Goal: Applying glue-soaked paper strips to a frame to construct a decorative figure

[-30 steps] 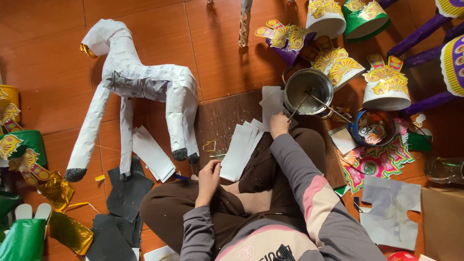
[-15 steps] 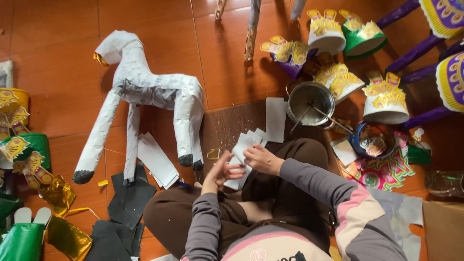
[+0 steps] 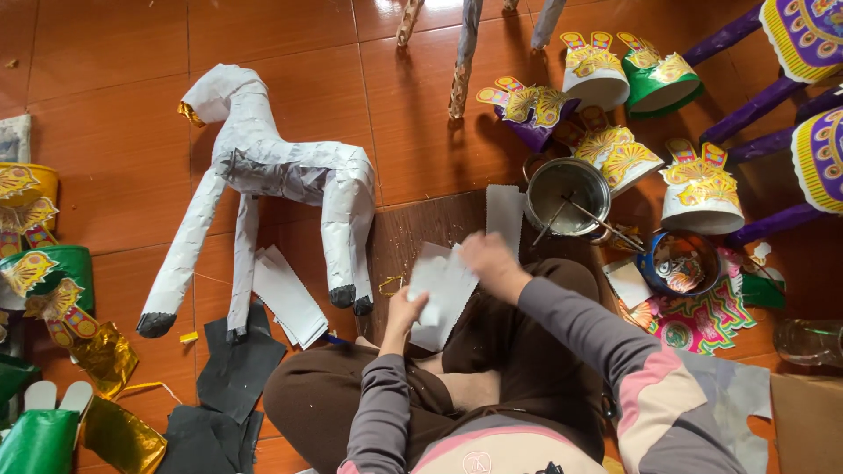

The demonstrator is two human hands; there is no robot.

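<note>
A person sits on the brown tile floor (image 3: 114, 53) with legs crossed. Far out to the left of the fingers lies a big paper horse (image 3: 263, 175), all white, with black feet. Just past the fingers, to the right, stands a metal pot (image 3: 566, 195) with sticks in it. Beyond the pot sit paper crowns (image 3: 702, 189), gold, white and green. Left of the fingers, near the horse's feet, lies a stack of white paper strips (image 3: 288, 297). Below that lie black paper scraps (image 3: 237, 360).

Both hands meet over the lap at a small bunch of white paper sheets (image 3: 443, 294). The left hand (image 3: 406, 312) holds the bunch from below, fingers curled tight around its lower edge. The right hand (image 3: 490, 263) rests on the top right of the bunch, fingers bent onto the paper. It is a bit blurry, so I cannot tell how tight it grips. One more white strip (image 3: 505, 215) lies on the floor just past the right hand, beside the pot.
</note>
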